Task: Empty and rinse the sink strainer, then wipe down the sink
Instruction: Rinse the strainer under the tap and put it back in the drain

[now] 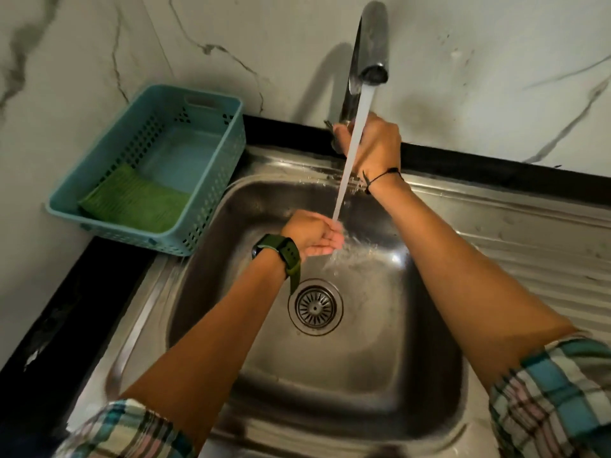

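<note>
A round metal strainer (315, 306) sits in the drain of the steel sink (370, 368). Water runs from the tall chrome tap (368, 51) in a stream that lands on my left hand (314, 234). That hand is held palm up and cupped under the flow, above the basin, holding nothing. My right hand (372, 143) grips the tap handle at the tap's base, behind the basin. Water splashes onto the basin floor just beyond the strainer.
A teal plastic basket (211, 180) stands on the black counter left of the sink, with a green cloth (135, 201) lying inside. A ribbed steel drainboard (529, 233) stretches to the right. A marble wall rises behind.
</note>
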